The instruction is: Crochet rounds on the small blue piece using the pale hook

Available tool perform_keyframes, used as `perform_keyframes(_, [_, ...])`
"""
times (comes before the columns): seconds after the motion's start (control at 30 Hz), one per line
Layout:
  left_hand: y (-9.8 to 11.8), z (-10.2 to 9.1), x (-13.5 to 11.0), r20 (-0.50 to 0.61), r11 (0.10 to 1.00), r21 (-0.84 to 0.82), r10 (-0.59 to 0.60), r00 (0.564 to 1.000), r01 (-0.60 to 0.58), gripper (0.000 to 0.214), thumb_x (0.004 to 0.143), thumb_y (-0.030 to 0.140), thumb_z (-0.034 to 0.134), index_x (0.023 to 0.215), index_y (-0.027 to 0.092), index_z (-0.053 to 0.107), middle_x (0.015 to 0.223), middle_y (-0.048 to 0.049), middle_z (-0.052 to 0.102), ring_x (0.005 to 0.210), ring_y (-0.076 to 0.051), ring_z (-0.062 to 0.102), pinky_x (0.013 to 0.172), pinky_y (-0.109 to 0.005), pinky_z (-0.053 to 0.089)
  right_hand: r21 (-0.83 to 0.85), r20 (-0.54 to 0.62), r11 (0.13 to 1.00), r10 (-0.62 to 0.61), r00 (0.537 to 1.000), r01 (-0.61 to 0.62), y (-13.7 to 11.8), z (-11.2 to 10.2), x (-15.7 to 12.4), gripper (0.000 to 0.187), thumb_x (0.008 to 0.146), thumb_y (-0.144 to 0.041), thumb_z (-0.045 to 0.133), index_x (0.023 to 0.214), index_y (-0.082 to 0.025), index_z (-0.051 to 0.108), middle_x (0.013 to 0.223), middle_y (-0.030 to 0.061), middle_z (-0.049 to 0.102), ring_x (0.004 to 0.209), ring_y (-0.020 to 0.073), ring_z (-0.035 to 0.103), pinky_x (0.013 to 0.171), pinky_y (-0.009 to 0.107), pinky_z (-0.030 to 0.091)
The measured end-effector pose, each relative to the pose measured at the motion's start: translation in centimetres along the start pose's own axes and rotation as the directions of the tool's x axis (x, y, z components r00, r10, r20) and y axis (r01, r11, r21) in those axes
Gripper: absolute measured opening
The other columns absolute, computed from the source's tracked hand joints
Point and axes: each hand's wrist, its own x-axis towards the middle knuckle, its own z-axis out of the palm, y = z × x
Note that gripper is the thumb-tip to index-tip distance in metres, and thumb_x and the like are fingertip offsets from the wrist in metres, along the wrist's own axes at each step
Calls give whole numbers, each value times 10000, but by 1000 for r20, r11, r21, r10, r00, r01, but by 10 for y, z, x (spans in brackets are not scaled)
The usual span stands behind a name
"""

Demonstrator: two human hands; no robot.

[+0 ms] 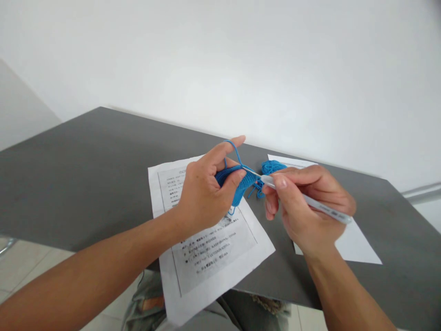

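My left hand pinches a small blue crochet piece between thumb and fingers. A strand of blue yarn loops over its raised index finger and runs down to the edge of the piece. In my right hand is a crochet hook with a pale grey handle, held like a pen. Its thin metal shaft points left, and the tip meets the top edge of the crochet piece near my left thumb. Part of the piece is hidden behind my left hand.
A printed sheet lies under my left hand and overhangs the front edge of the dark grey table. Beyond my right hand, a blue yarn bundle rests by a second white sheet. A white wall stands behind the table.
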Motion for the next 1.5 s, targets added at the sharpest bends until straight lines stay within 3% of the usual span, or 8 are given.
perform_keyframes(0.07, [0, 0, 0, 11, 1000, 0, -6, 1000, 6, 522, 950, 154, 719, 1472, 176, 710, 800, 9, 768, 652, -151, 632, 697, -311, 549, -156, 152, 968, -172, 973, 195, -4, -8, 6, 175, 936, -76, 789, 961, -245, 757, 814, 15, 786, 605, 163, 715, 487, 299, 580])
perform_keyframes(0.17, [0, 1, 0, 26, 1000, 13, 4, 1000, -4, 532, 942, 142, 710, 1474, 164, 711, 783, 14, 753, 635, -141, 604, 692, -304, 538, -366, 474, 738, -376, 796, 567, -13, -22, 15, 197, 935, -77, 801, 1016, -250, 754, 925, 50, 826, 751, 204, 786, 618, 330, 670])
perform_keyframes(0.27, [-1, 1, 1, 39, 1000, 22, -3, 999, 2, 534, 942, 151, 710, 1476, 169, 712, 782, 14, 751, 628, -142, 592, 683, -304, 538, -388, 596, 638, -377, 709, 665, -17, -28, 19, 191, 973, -84, 750, 1032, -265, 739, 864, 29, 808, 697, 201, 753, 585, 344, 665])
perform_keyframes(0.73, [-1, 4, -3, 7, 996, -93, -10, 1000, 10, 480, 935, 152, 745, 1411, 212, 759, 766, 24, 743, 659, -137, 598, 708, -291, 563, -292, 303, 838, -376, 876, 461, 8, -6, 1, 335, 902, -58, 830, 1171, -250, 776, 973, 65, 818, 792, 205, 786, 645, 316, 675])
perform_keyframes(0.9, [5, 4, -6, 51, 934, -338, -108, 993, 119, 523, 922, 175, 803, 1438, 212, 725, 833, 13, 812, 719, -145, 696, 696, -280, 588, 81, 38, 987, -143, 989, 140, 8, 7, -8, 255, 942, -42, 763, 1106, -235, 796, 932, 35, 784, 596, 135, 695, 405, 243, 552])
perform_keyframes(1.2, [12, 5, -5, 34, 855, -475, -219, 975, 209, 548, 821, 192, 919, 1343, 243, 759, 964, -32, 888, 865, -225, 842, 845, -368, 689, 312, 21, 945, 97, 995, -98, 5, 12, -7, 64, 1018, -189, 743, 966, -225, 731, 859, 2, 790, 500, 115, 676, 382, 227, 559])
perform_keyframes(1.37, [11, 5, -1, 98, 767, -583, -262, 960, 269, 586, 781, 171, 944, 1330, 226, 747, 858, -15, 872, 839, -235, 846, 760, -338, 681, 54, -8, 994, -98, 995, 98, 3, 11, -11, 122, 1012, -138, 730, 1073, -240, 755, 916, 26, 793, 599, 149, 734, 476, 285, 637])
perform_keyframes(1.5, [10, 3, 5, 199, 623, -700, -301, 933, 350, 638, 716, 187, 988, 1304, 207, 740, 778, 4, 839, 806, -242, 848, 757, -336, 684, -357, 172, 830, -392, 904, 428, -4, 8, -12, 405, 899, -49, 826, 1248, -247, 766, 1014, 86, 836, 899, 257, 835, 730, 400, 752])
